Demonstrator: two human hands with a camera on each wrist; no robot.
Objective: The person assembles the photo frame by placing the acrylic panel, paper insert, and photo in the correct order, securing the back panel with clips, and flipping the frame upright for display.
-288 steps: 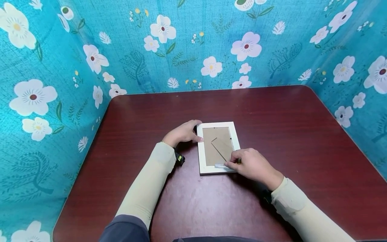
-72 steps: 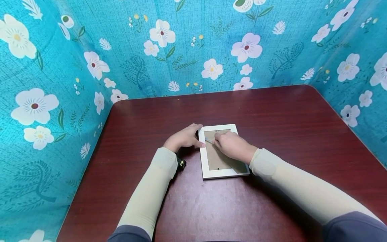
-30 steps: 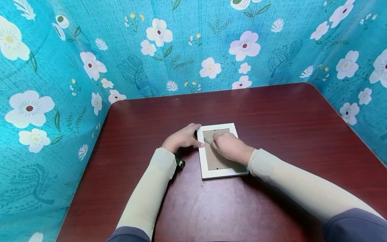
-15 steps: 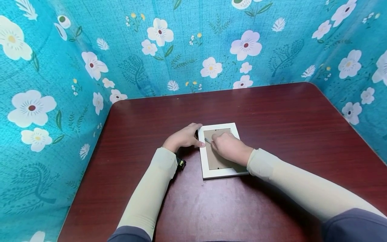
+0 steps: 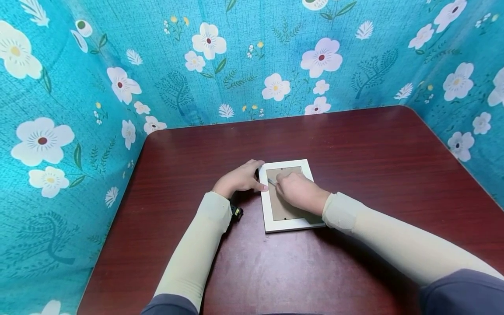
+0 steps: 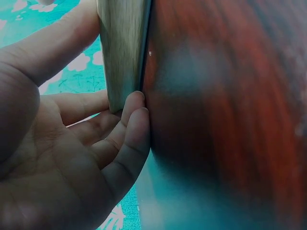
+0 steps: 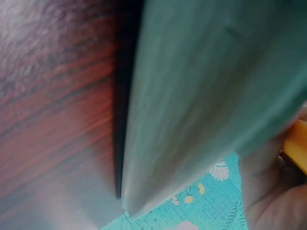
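Observation:
A white picture frame (image 5: 267,206) lies face down on the table, its brown backing board (image 5: 281,206) showing. My left hand (image 5: 238,180) grips its left side near the far corner, thumb over the rim. In the left wrist view, the fingers bend in against the frame's wooden side (image 6: 123,52). Across the backing reaches my right hand (image 5: 300,192), curled round a screwdriver-like tool; its thin grey tip (image 5: 271,181) points at the left inner edge. The tool's yellow handle (image 7: 297,143) shows in the right wrist view; the rest is hidden by the hand.
Small dark tabs sit at the backing's far edge (image 5: 282,169) and near edge (image 5: 285,218). The dark red table (image 5: 354,153) extends around the frame. A blue flowered curtain (image 5: 236,57) hangs behind and beside the table.
From the frame's near right corner, my right hand has moved with the tool to the far left inner edge. It has stayed there recently. My left hand keeps its hold.

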